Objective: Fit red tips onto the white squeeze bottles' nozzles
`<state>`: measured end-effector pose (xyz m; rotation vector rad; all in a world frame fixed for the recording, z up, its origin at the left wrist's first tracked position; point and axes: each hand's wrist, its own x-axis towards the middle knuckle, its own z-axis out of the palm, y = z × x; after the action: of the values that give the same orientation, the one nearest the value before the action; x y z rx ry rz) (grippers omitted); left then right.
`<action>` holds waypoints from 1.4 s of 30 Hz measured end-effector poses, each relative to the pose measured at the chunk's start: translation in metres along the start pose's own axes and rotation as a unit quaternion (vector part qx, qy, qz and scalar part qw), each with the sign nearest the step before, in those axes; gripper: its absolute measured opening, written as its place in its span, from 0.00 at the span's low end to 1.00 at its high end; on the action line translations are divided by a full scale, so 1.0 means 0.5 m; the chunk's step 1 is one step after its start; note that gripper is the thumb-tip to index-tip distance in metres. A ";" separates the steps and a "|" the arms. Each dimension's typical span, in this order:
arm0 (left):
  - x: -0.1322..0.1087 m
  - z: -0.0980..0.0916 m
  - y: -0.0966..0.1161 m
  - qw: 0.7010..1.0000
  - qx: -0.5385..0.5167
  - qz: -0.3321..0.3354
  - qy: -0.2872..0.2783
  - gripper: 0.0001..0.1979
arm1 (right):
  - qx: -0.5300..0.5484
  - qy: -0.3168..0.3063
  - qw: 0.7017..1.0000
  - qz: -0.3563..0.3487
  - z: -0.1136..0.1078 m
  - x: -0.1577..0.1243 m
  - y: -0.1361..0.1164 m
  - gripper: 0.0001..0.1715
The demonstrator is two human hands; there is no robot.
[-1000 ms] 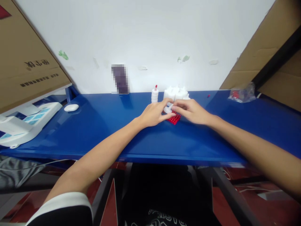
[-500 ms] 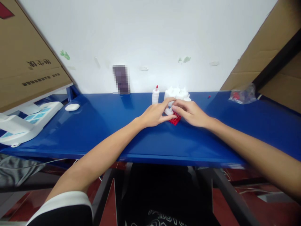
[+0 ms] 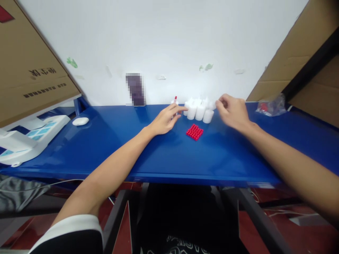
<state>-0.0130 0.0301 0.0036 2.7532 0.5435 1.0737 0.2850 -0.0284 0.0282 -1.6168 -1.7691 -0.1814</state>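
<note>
My left hand (image 3: 168, 119) is open above the table, its fingers stretched to the right. It partly covers a white ribbed bottle with a red tip (image 3: 176, 97), and whether it touches the bottle cannot be made out. Several white bottles (image 3: 200, 113) stand close together just right of my left fingertips. At the right side of this group, my right hand (image 3: 233, 111) is closed, thumb and fingers curled by a pale white piece (image 3: 212, 104) whose kind is unclear. In front of the bottles lies a square block of small red caps (image 3: 194, 132) in rows.
A clear plastic bag with red pieces (image 3: 271, 106) lies at the back right of the blue table (image 3: 111, 141). On the left are a white oval case (image 3: 81, 121) and a white device (image 3: 39, 141). A pixelated dark object (image 3: 136, 90) leans on the wall.
My hands have come apart from around a white piece over the red caps. The left has moved left, the right to the right and slightly up. The red block is now uncovered.
</note>
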 end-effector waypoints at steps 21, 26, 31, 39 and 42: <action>0.004 0.030 -0.044 0.970 0.087 -0.211 0.088 0.14 | -0.051 -0.093 0.994 0.016 0.001 0.001 -0.017 0.19; 0.000 0.032 -0.059 0.973 0.077 -0.182 0.116 0.07 | -0.031 -0.079 0.996 0.007 0.005 0.000 -0.009 0.21; -0.005 0.049 -0.069 0.970 0.083 -0.176 0.143 0.02 | 0.009 -0.023 1.000 0.008 0.008 -0.012 -0.029 0.20; -0.005 0.037 -0.054 0.979 0.035 -0.165 0.116 0.06 | 0.107 -0.086 0.985 -0.105 0.028 -0.034 -0.056 0.20; -0.002 0.032 -0.027 0.987 -0.010 -0.145 0.070 0.09 | 0.124 -0.116 0.978 -0.122 0.038 -0.040 -0.061 0.17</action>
<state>-0.0066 0.0425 -0.0124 2.4897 0.9139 1.1949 0.2483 -0.0401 0.0135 -1.2827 -2.0750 0.1176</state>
